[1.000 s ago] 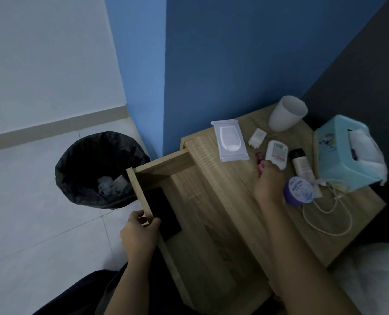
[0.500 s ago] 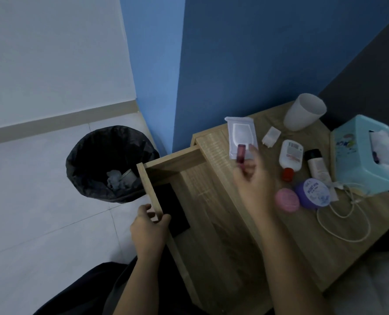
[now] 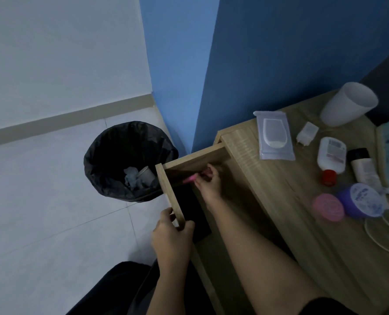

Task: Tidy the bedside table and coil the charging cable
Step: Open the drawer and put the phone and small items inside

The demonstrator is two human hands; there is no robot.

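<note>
1. Step in hand, as judged: stowing a small pink stick (image 3: 190,178) in the far corner of the open drawer (image 3: 169,196). Best laid flat against the drawer's wall so it cannot roll, released only once it rests.
2. Right hand (image 3: 208,184) reaches deep into the drawer, forearm angled down, fingertips pinching the pink stick.
3. Left hand (image 3: 170,237) wraps the drawer's front edge, fingers curled over it, steadying.
4. Charging cable (image 3: 381,237) lies loose and uncoiled on the bedside table (image 3: 302,212), near the purple jar (image 3: 361,200); bottles and wipes not yet cleared.
</note>
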